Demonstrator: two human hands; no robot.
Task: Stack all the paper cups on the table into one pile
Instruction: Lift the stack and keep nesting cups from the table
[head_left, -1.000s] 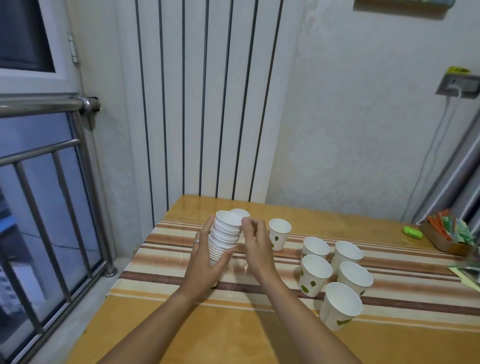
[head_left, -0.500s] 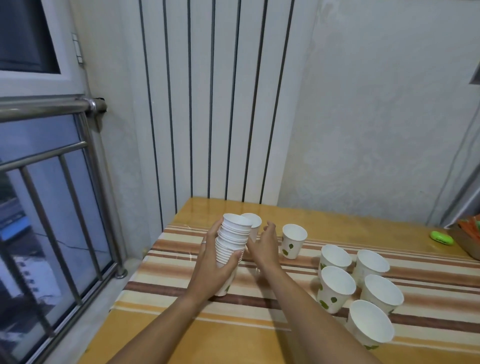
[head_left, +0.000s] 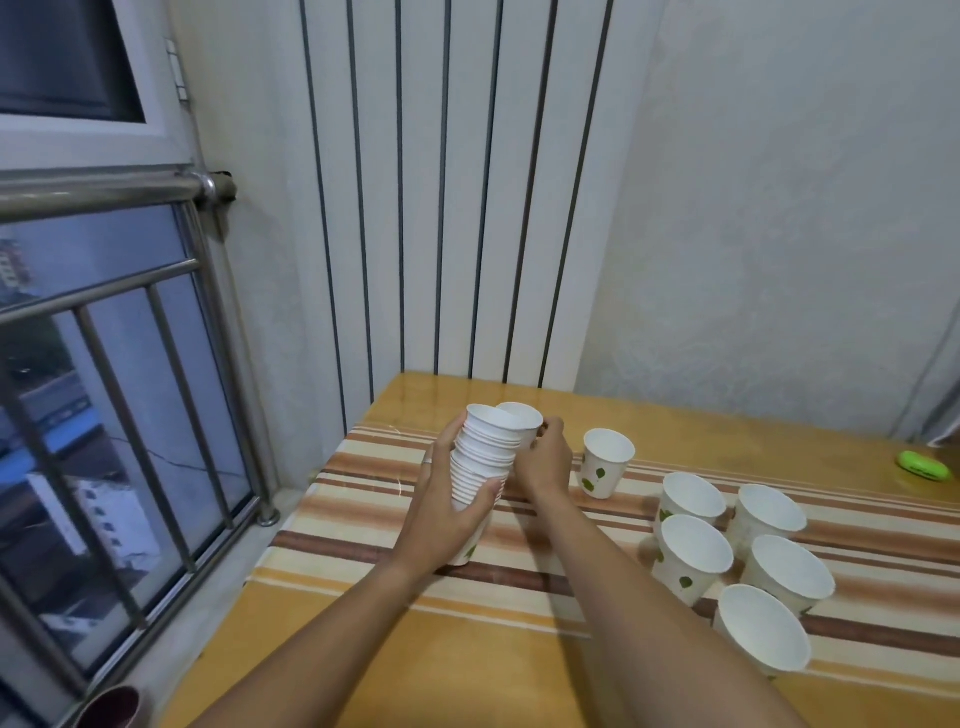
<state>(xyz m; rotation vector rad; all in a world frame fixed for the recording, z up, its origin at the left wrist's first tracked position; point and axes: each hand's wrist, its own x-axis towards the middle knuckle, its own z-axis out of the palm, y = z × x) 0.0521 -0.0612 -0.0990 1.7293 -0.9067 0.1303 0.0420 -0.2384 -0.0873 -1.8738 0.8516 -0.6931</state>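
A tall pile of nested white paper cups (head_left: 485, 457) with green leaf marks leans a little to the left, its base on the striped table (head_left: 363, 525). My left hand (head_left: 447, 514) is wrapped around the pile's lower half. Just behind the pile's top is a single cup (head_left: 524, 418), and my right hand (head_left: 543, 462) grips its right side. One loose cup (head_left: 605, 462) stands to the right of my hands. Several more loose cups (head_left: 693, 551) are clustered upright at the right.
A green oval object (head_left: 924, 466) lies at the table's far right. A white ribbed radiator (head_left: 452, 182) stands behind the table. A metal window railing (head_left: 130, 395) runs along the left. A dark cup (head_left: 111, 706) sits low at the bottom left.
My right hand has closed around the single cup behind the pile's top. The left hand still grips the pile. The camera has tilted and turned left.
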